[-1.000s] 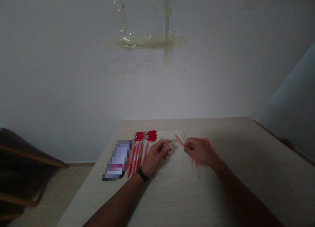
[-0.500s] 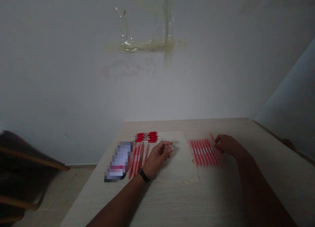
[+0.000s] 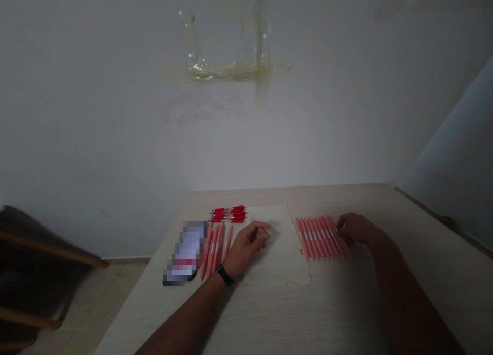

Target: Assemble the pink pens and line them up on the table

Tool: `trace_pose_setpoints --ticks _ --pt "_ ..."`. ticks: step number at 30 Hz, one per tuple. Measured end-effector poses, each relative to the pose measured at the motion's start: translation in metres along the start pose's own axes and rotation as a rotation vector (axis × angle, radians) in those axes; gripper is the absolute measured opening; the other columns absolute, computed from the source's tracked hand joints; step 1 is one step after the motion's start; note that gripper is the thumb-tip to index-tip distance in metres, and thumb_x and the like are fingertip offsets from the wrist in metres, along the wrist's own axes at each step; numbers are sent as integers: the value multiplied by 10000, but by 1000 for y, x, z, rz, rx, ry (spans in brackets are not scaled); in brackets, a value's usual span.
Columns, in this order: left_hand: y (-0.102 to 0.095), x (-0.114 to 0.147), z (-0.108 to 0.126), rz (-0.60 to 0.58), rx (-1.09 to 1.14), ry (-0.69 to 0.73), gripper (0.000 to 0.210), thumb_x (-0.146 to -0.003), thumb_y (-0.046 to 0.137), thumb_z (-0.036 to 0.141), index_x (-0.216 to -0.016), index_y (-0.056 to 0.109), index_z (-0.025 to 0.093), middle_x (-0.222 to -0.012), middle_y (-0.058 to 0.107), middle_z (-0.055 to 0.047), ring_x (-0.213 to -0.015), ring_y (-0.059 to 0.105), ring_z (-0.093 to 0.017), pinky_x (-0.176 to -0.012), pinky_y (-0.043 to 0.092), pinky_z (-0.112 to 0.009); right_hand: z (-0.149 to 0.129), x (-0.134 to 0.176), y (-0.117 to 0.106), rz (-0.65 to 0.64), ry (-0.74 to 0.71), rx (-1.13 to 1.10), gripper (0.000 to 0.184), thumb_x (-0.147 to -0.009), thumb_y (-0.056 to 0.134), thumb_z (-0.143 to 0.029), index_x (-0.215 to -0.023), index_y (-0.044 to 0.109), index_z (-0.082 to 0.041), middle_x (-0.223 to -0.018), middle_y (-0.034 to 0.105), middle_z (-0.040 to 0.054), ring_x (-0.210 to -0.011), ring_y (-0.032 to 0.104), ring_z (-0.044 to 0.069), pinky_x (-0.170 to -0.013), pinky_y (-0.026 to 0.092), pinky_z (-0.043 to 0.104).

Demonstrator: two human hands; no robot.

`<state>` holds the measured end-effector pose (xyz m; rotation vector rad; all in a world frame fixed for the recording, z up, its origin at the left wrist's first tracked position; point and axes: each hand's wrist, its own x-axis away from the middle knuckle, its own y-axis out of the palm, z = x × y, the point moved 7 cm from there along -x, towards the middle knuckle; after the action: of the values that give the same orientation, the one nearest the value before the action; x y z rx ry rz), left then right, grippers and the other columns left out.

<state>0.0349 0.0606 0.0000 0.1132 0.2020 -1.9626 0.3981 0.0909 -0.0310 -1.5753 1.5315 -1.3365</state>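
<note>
A row of several pink pens (image 3: pixel 318 238) lies side by side on the table, right of a pale cloth. At the right end of that row, my right hand (image 3: pixel 354 227) has its fingers closed on the last pink pen, which lies alongside the others; the fingertips partly hide it. Over the cloth (image 3: pixel 281 267) hovers my left hand (image 3: pixel 248 244), wearing a dark wristband, its index finger stretched out and the others loosely curled around nothing. Just left of this hand lie several more pink pens (image 3: pixel 215 249), one of them apart from the rest and partly behind the hand.
Several red pens (image 3: pixel 229 214) lie in a stack at the cloth's upper left corner. A phone with a blurred-out screen (image 3: pixel 187 252) is near the table's left edge. The wall (image 3: pixel 327 113) stands behind the table (image 3: pixel 262 319); dark furniture (image 3: pixel 42 273) is at left.
The pen in my right hand has come down from a raised, tilted position to lie against the right end of the row. My left hand has stayed in place.
</note>
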Motion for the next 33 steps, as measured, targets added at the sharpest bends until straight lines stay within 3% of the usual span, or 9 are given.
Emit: trace_pose_setpoints --ticks 11,19,26,30,33 --pt "0 0 -3 -5 -3 -10 355 -884 639 428 -1105 621 151 -851 580 -28 -699 517 -115 -616 416 -225 4 -2 10 -74 8 -73 144 -710 620 -104 -840 676 -130 -656 713 70 -560 670 161 -532 454 218" --pt "2 0 -7 -25 10 -14 356 -893 623 443 -1101 619 153 -856 591 -33 -687 516 -115 -616 422 -226 -3 1 6 -50 -1 -39 126 -777 616 -137 -886 680 -127 -702 722 83 -557 661 147 -544 441 209" --pt "2 0 -4 -20 -10 -5 389 -883 621 477 -1094 622 151 -840 596 -33 -682 519 -120 -632 421 -243 -5 3 -1 -16 -16 -30 134 -831 591 -216 -810 696 -136 -659 708 81 -558 664 171 -569 449 254" --pt "-4 0 -2 10 -234 23 317 -905 589 410 -1093 635 158 -856 629 -50 -707 545 -141 -652 412 -257 -11 4 -12 103 2 -38 208 -869 570 -309 -809 685 -146 -701 710 82 -553 645 161 -573 423 258" --pt "-13 3 -3 52 -547 -13 245 -881 594 316 -1069 654 171 -869 654 -62 -723 560 -167 -669 408 -278 -37 12 -20 244 -59 -2 198 -865 577 -324 -792 679 -171 -799 721 82 -677 652 161 -597 392 239"
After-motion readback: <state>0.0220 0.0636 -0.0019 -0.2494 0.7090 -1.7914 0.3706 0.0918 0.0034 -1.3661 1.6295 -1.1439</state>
